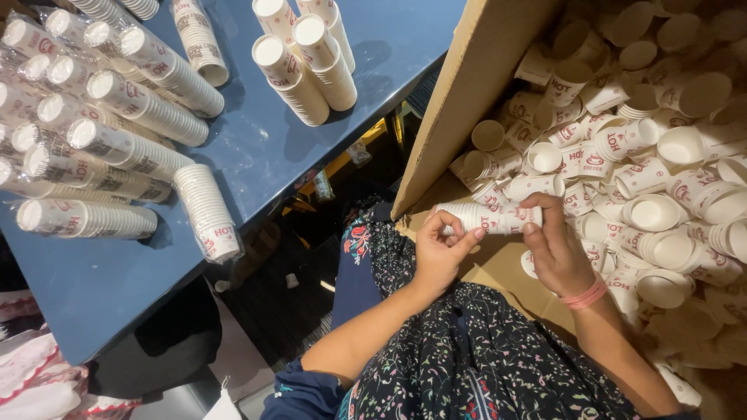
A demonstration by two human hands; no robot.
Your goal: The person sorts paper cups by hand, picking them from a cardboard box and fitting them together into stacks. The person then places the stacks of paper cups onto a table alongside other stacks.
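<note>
Short stack of nested paper cups [490, 218] held level between both hands at the near left edge of the cardboard box [467, 93]. Left hand [440, 253] curled around the stack's left end, fingers pinching it. Right hand [556, 249] gripping the right end, fingertips on the rim. Loose cups [661, 155] heaped inside the box, right. Wrapped cup sleeves [117, 148] lying on the blue table [272, 155], far left.
</note>
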